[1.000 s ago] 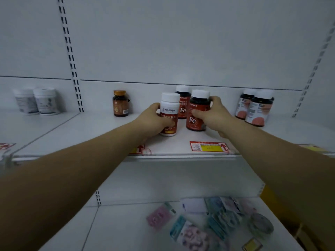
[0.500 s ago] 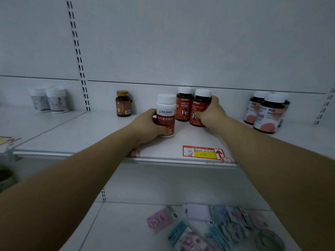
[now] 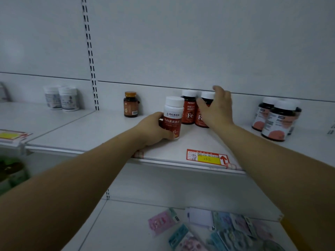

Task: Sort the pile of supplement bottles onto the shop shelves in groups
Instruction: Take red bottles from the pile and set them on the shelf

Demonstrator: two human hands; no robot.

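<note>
Gripping the white-capped red bottle [image 3: 172, 120], the left hand [image 3: 154, 130] holds it upright mid-shelf [image 3: 90, 131], nearer the front edge than the two Fe bottles behind. The right hand [image 3: 216, 108], fingers spread and loose, covers the right Fe bottle [image 3: 199, 118]; contact unclear. The left Fe bottle [image 3: 188, 109] stands just beside it, by the back wall.

The left hand [image 3: 154, 130] is gripping a white-capped red bottle [image 3: 173, 117] standing upright on the shelf [image 3: 101, 131] — the right hand [image 3: 218, 109] is covering an Fe bottle [image 3: 199, 120], fingers spread.
</note>
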